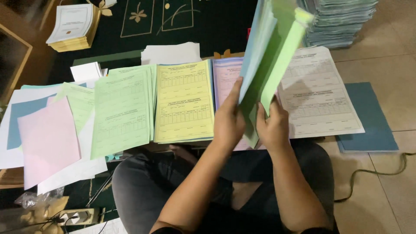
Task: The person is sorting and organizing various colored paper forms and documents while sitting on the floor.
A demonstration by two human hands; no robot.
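Both hands hold a thick sheaf of coloured sheets [272, 47], blue and green, lifted upright above the floor. My left hand [228, 119] grips its left side, thumb up along a blue sheet. My right hand [273, 125] grips the lower edge of the green sheets. Beneath them lie stacks of printed forms side by side: a green stack [123, 110], a yellow stack [184, 102], a pink stack [225, 76] partly hidden by the hands, and a white stack [318, 93].
Loose pink [47, 141], blue and white sheets lie at the left. A tall paper pile [342, 21] stands at the top right, a blue folder [368, 119] at the right, booklets [73, 28] at the top left. A cable [377, 173] crosses the tiles. My knees [143, 186] are below.
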